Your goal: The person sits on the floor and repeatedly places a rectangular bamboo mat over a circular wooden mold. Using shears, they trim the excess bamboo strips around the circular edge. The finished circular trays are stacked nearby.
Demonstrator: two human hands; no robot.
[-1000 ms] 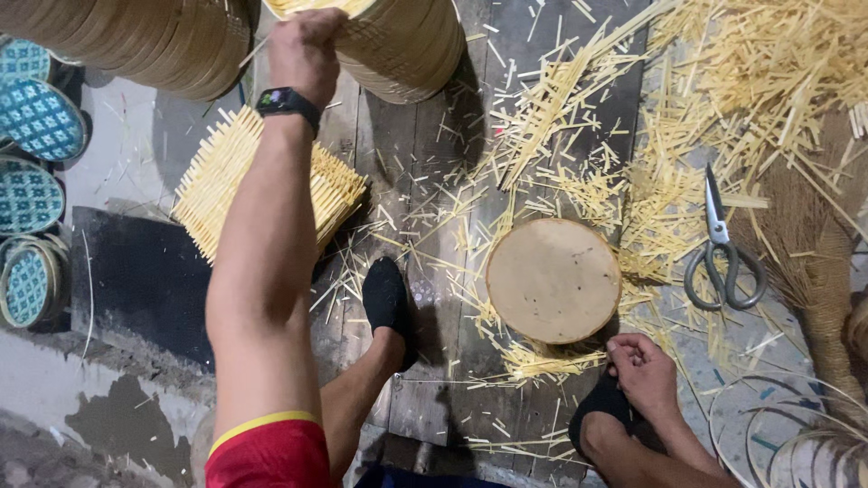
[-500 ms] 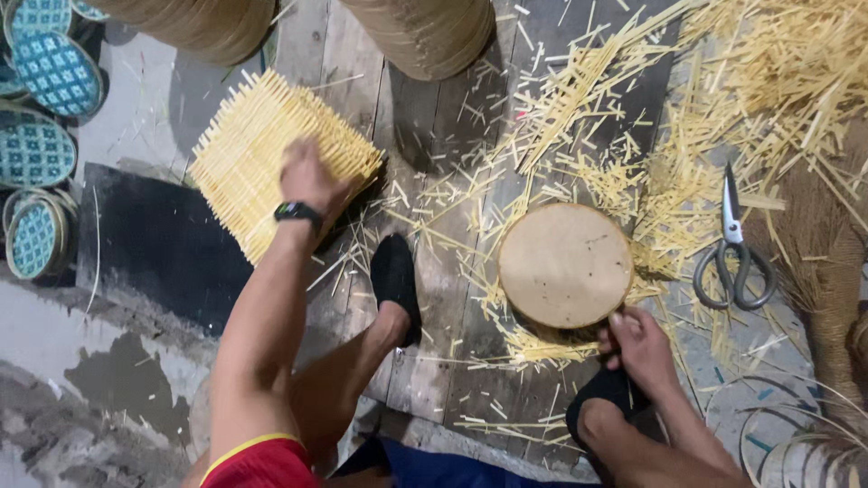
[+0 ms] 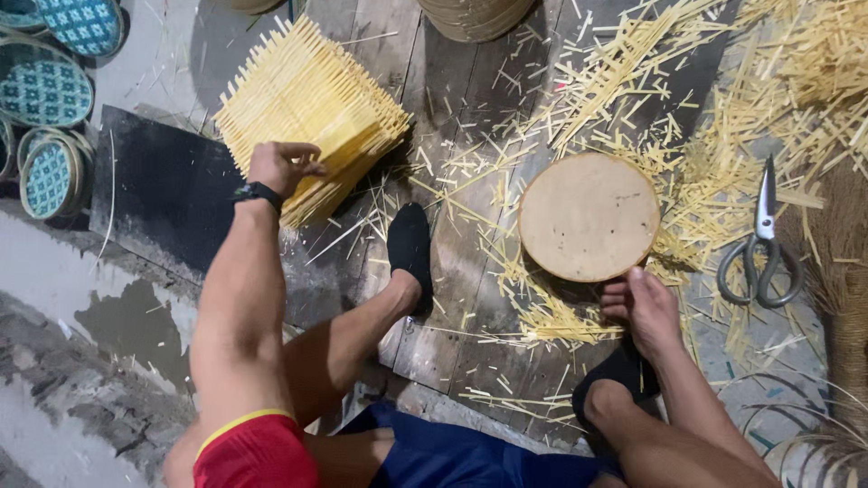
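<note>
Left hand (image 3: 282,165) is on the near edge of a stack of woven bamboo mats (image 3: 307,113), fingers curled over the top mat; whether it is actually gripping can't be told from this angle. A black watch (image 3: 258,192) sits on that wrist. Right hand (image 3: 644,305) is at the near rim of a round wooden disc (image 3: 589,215), fingertips touching the edge, not wrapped around it. The disc lies flat on the plank floor (image 3: 452,298) over loose bamboo strips (image 3: 651,54), which litter the boards all around it. Scissors (image 3: 761,253) lie just right of the disc, closed. Left foot in a black sock (image 3: 411,244) sits between mats and disc. Patterned teal round lids (image 3: 45,86) are stacked far left, well apart. Round basket bases (image 3: 475,14) sit at the top edge.
</note>
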